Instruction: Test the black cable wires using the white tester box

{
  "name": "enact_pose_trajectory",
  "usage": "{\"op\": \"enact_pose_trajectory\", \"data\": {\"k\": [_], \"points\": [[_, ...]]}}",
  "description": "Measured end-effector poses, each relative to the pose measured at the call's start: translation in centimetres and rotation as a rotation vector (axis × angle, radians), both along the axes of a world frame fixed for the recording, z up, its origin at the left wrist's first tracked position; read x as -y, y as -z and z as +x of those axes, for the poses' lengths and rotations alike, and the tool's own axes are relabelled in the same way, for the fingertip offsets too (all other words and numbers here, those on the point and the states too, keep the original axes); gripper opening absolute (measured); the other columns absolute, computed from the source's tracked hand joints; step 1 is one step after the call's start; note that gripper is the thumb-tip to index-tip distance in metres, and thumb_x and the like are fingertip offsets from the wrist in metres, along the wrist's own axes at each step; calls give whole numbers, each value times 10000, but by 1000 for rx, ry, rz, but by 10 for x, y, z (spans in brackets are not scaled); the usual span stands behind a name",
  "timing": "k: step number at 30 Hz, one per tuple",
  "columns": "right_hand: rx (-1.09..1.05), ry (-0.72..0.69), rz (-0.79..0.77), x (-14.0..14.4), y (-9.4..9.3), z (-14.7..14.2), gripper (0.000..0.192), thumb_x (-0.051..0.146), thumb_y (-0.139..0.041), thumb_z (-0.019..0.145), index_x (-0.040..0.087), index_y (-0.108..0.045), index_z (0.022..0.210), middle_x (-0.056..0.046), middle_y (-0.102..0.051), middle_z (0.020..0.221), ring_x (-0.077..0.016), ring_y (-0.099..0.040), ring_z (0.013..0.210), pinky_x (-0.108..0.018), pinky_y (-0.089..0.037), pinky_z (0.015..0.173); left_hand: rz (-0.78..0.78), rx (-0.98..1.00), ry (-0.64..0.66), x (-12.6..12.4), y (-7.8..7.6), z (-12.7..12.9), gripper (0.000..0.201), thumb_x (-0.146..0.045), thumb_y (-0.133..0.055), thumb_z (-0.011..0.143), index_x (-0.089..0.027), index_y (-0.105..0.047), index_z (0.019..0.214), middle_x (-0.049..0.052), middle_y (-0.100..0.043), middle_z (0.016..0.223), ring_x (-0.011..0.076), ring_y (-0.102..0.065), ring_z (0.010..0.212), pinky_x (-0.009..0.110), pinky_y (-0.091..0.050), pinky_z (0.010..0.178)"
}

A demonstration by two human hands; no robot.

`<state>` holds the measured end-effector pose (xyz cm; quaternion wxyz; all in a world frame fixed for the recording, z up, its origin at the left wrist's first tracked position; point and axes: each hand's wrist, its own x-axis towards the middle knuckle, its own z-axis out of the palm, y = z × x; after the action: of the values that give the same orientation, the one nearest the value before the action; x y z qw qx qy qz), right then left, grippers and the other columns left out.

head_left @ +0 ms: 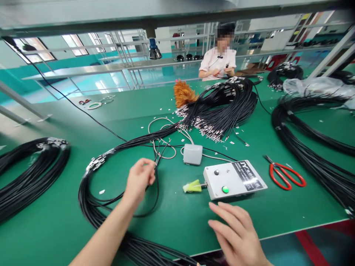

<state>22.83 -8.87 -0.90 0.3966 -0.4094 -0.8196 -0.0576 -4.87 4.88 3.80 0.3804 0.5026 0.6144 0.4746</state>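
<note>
Between the closed fingers of my left hand (140,175) is a thin black cable (157,188), its stripped ends pointing up past the fingertips. The cable loops down beside a large bundle of black cables (85,192) with white tags. My right hand (235,231) is held with its fingers stretched and parted, nothing in them, just in front of a white metal control box (235,181). That box has a black knob, a lit green button and a dark printed label. A yellow-green piece (192,186) sits on a short shaft at its left side.
Red-handled scissors (285,175) lie right of the box. A grey adapter-like block (192,154), a heap of cables (227,103) and an orange feathery duster (184,93) lie behind it. More coils (33,173) lie left and right. Across the table sits a person (219,55). A shelf (83,18) hangs overhead.
</note>
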Motion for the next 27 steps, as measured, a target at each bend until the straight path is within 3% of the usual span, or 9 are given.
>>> {"op": "enact_pose_trajectory", "data": {"k": [4,7,9,10,12,14,17,22,27], "points": [[-35,-51,-84,4,14,-8,288,39,-506,856,219,-668,1012,-78,-723,1175,-223,-652,1088,-365,-558,841,94,-16,-185,-51,-30,-38,76,-245,-417,860,-230,-402,787,-57,-495,606,122,-550,501,234,-445,543],[-75,-34,-166,5,20,-9,289,32,-516,869,211,-649,1054,-97,-700,1208,-239,-624,1140,-401,-566,885,151,-107,-145,-33,-35,-35,16,-216,-482,878,-225,-491,887,-34,-557,736,126,-585,667,223,-450,643],[-85,-32,-206,6,22,-9,288,28,-523,874,205,-642,1067,-104,-690,1223,-245,-609,1161,-422,-561,910,106,-167,72,10,-31,-15,99,-210,-659,793,-217,-594,868,-19,-614,778,145,-600,723,232,-465,688],[-85,-34,-219,6,22,-9,290,25,-524,876,203,-640,1073,-105,-686,1228,-246,-605,1166,-427,-560,917,42,-196,292,37,-27,-2,93,-197,-714,753,-210,-633,797,-12,-634,752,161,-610,711,245,-479,687],[-82,-38,-241,7,22,-9,293,25,-525,882,205,-638,1084,-101,-682,1234,-243,-602,1167,-430,-558,925,-107,-399,960,87,-19,22,158,-120,-592,855,-234,-664,936,27,-655,947,191,-613,880,287,-489,807],[-87,-41,-264,7,20,-10,293,31,-521,890,214,-639,1087,-94,-682,1233,-239,-607,1159,-431,-558,926,-155,-608,1134,121,-11,38,252,-15,-565,803,-221,-640,927,59,-634,1033,222,-572,908,330,-478,798],[-128,-43,-303,6,18,-11,286,45,-517,895,226,-647,1074,-93,-691,1211,-237,-625,1127,-435,-563,915,-166,-623,1084,136,-1,42,233,4,-527,816,-210,-594,876,53,-622,995,221,-539,911,340,-454,811],[-266,-41,-397,6,10,-14,255,69,-531,900,244,-656,1037,-79,-712,1147,-223,-663,1043,-411,-568,893,-223,-244,899,123,8,32,129,-102,-578,870,-212,-622,820,13,-631,879,181,-582,865,287,-452,808],[-554,-28,-639,9,-5,-26,151,173,-562,922,239,-677,994,-56,-738,978,-201,-695,926,-338,-578,836,-143,-183,770,123,8,35,86,-183,-572,901,-217,-634,851,24,-644,874,185,-600,838,288,-462,775]]}}
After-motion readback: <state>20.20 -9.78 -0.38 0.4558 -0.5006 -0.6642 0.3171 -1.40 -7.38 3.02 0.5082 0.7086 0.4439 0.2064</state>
